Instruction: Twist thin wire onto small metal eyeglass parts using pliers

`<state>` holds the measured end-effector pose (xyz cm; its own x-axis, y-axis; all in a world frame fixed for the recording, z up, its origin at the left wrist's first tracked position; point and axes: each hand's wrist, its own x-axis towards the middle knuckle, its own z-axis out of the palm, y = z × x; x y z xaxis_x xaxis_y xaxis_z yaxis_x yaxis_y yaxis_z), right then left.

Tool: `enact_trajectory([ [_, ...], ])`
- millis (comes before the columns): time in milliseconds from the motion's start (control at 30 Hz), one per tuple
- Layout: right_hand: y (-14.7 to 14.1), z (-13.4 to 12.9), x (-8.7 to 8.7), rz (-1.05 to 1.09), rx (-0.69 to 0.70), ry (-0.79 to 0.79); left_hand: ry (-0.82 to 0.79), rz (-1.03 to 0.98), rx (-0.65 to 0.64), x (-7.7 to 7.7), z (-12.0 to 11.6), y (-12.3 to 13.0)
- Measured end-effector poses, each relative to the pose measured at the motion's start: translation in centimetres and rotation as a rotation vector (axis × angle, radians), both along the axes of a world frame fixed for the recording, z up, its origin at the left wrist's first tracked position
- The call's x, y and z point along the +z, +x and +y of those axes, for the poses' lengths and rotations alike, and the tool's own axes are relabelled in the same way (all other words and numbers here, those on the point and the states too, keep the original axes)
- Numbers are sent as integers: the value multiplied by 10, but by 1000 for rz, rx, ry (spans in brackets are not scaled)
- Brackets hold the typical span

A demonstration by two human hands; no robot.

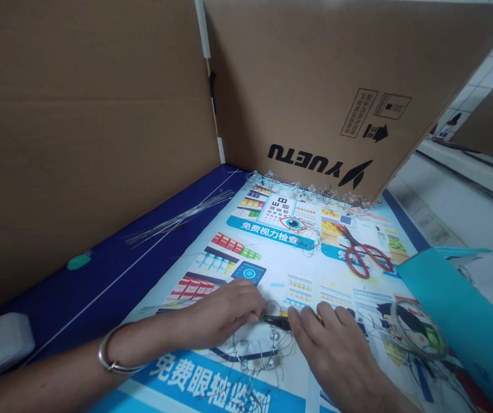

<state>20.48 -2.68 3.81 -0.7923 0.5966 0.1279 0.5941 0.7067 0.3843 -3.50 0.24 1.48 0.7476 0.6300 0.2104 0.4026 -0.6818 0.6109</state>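
My right hand (332,344) is closed around a pair of pliers (277,322) with dark jaws and yellow grips, the jaws pointing left. At their tip, the fingers of my left hand (240,304) pinch thin wire; its exact end is hidden by the fingertips. Below the jaws, a tangle of thin wire with transparent beads (274,337) spreads over the printed poster (280,275). Scissors with red handles (365,261) lie beyond my right hand, apart from it.
Cardboard panels (315,86) wall off the back and left. Along the back panel lie many beaded wire pieces (310,190). A bundle of straight wires (181,217) rests on the blue surface at left. To the right are a round transparent ring (442,344) and a teal sheet-like object (457,310).
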Motion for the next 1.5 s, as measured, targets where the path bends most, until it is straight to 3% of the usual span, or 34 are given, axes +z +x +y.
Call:
enact_trajectory([
  [467, 1, 4, -2, -20, -7, -28, 1, 0, -5, 2, -1, 2],
  [700, 7, 15, -10, 178, -100, -146, 21, 0, -7, 2, -1, 0],
  [867, 6, 10, -5, 277, -146, -256, 117, -6, -55, 1, -2, 0],
  [1233, -3, 0, 0, 151, -120, -112, 248, 94, -78, 0, -4, 1],
  [1500, -16, -5, 14, 60, -72, -58, 264, 117, -76, -1, -5, 1],
])
